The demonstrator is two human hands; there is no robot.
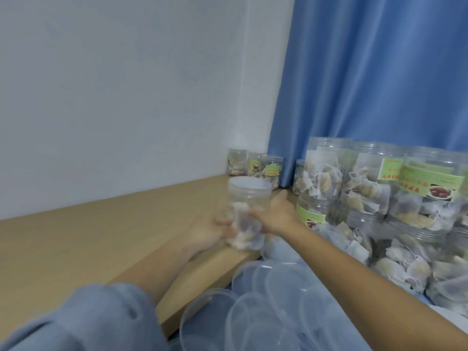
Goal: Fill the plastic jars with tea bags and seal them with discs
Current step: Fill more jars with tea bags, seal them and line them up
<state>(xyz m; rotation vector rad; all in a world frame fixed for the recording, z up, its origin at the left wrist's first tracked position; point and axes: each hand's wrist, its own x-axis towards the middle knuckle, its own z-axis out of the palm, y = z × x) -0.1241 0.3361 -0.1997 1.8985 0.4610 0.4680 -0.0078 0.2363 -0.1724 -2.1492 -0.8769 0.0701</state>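
Note:
A clear plastic jar (247, 211) with tea bags in its lower half and a whitish disc on its mouth is held over the edge of the wooden table (101, 229). My left hand (212, 231) grips its lower left side. My right hand (276, 214) grips its right side, thumb on the front. The picture is blurred by motion. A heap of clear plastic discs (266, 305) lies below the jar. Loose tea bags (395, 267) lie at the right.
Filled, labelled jars (374, 183) are stacked at the right before a blue curtain (379, 72). A few more filled jars (255, 165) stand in the table's far corner by the white wall (126, 84).

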